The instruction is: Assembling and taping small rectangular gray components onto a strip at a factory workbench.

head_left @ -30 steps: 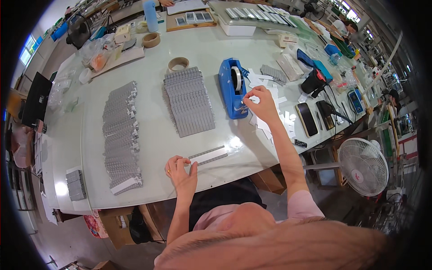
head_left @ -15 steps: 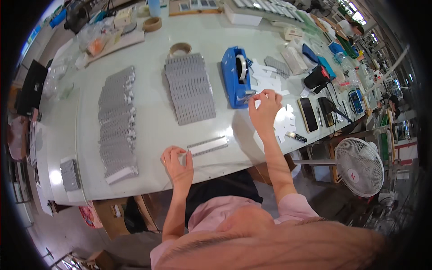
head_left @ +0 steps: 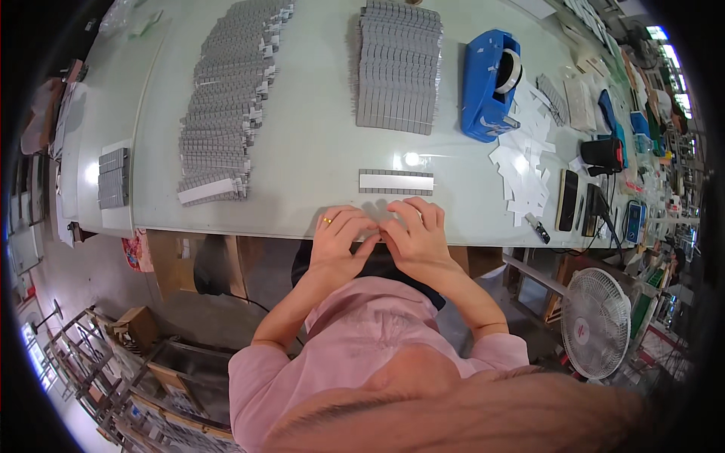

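Note:
At the table's front edge my left hand (head_left: 343, 240) and my right hand (head_left: 417, 234) meet, fingertips close together and thumbs pressed against the fingers. Both are closed in a pinch; whatever lies between the fingertips is too small to make out. A gold ring is on the left hand. Just beyond the hands lies a flat grey segmented strip (head_left: 396, 190) with a white band (head_left: 396, 181) along its middle, touched by neither hand. A blue tape dispenser (head_left: 481, 94) with a roll of tape (head_left: 510, 72) stands farther off to the right.
Overlapping grey strips form a long row (head_left: 219, 128) at left and a stack (head_left: 396, 75) ahead. A small grey stack (head_left: 113, 177) lies far left. White paper scraps (head_left: 525, 166), a cutter knife (head_left: 538, 228) and a phone (head_left: 568, 200) lie right. A fan (head_left: 596, 323) stands beside the table.
My right hand has left the tape dispenser and come to the table edge. My left hand has left the strip's end and joined it. The whole view has shifted.

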A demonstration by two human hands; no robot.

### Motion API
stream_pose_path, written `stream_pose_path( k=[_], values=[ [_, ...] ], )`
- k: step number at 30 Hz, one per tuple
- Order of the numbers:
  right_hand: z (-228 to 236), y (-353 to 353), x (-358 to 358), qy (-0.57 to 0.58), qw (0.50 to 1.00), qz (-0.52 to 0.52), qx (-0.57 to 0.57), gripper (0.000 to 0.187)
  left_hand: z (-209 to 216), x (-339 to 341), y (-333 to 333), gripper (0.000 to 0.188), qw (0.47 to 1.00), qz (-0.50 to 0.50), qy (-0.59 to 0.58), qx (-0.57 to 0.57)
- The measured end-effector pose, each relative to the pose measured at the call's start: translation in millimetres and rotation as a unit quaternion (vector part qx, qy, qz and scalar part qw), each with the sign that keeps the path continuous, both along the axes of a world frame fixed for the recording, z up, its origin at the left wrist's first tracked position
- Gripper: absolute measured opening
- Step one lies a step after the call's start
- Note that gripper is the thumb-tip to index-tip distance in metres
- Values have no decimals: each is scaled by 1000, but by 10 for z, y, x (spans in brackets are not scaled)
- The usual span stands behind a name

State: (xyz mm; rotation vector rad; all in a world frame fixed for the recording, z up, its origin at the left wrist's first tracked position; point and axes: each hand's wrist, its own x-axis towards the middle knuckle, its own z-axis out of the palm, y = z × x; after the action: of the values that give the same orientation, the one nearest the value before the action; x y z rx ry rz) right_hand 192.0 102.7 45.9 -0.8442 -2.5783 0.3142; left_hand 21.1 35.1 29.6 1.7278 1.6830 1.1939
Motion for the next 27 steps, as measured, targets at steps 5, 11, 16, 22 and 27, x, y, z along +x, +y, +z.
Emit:
stream_pose_path(
  k=[5,11,16,22,27],
  values=[
    [31,27,-55,15,999,-14,-35,25,-9,-53,14,19,1000,4,-29,-9],
    [36,177,-142,146,969,-135,-148,19,39,-100,120,10,985,61,-140,-78],
    [44,198,-237,153,960,-87,-217,14,34,-129,133,9,982,64,-152,-91],
    [-94,279,-285,149,963,-79,-210,10,-38,-144,140,20,985,70,-133,-85],
    [-204,482,-313,82,978,-87,-168,6,-192,-255,193,39,979,113,170,-11]
  ],
)
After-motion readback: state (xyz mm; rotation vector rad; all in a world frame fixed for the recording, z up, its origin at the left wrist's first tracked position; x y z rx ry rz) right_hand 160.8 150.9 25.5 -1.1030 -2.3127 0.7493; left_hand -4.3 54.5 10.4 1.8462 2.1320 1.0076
